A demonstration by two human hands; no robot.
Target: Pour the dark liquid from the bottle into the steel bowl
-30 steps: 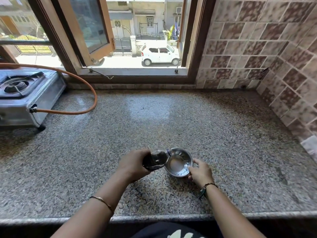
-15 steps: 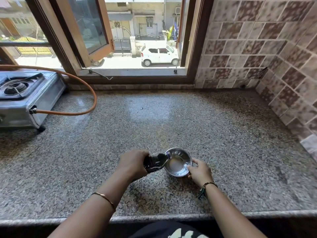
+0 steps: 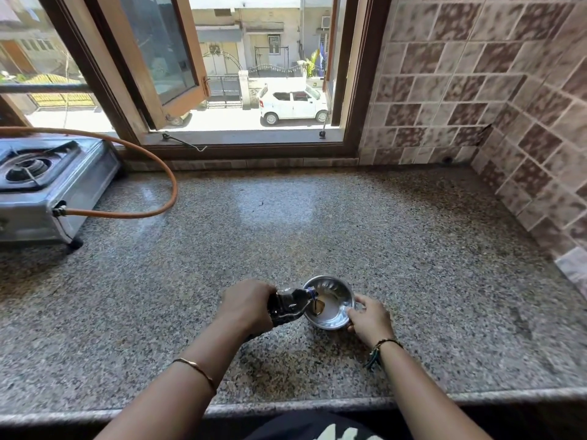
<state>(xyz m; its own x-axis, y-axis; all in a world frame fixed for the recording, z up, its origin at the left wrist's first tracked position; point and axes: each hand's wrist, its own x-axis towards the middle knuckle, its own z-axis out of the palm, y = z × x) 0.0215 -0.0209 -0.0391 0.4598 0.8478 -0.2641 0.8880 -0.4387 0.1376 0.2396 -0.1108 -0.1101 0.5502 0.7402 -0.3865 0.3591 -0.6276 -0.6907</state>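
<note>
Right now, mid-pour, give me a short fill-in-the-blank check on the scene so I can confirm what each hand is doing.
1. The left hand holds the tilted ____, its mouth over the steel bowl.
2. The right hand steadies the bowl by its ____.
3. The bowl rests on the granite ____.
4. The orange hose connects to the gas ____ at far left.

Missing words: bottle; rim; counter; stove

Tilted bottle (image 3: 290, 304) in left hand (image 3: 246, 304), mouth over steel bowl (image 3: 333, 319) beside right hand (image 3: 370, 319).
</note>
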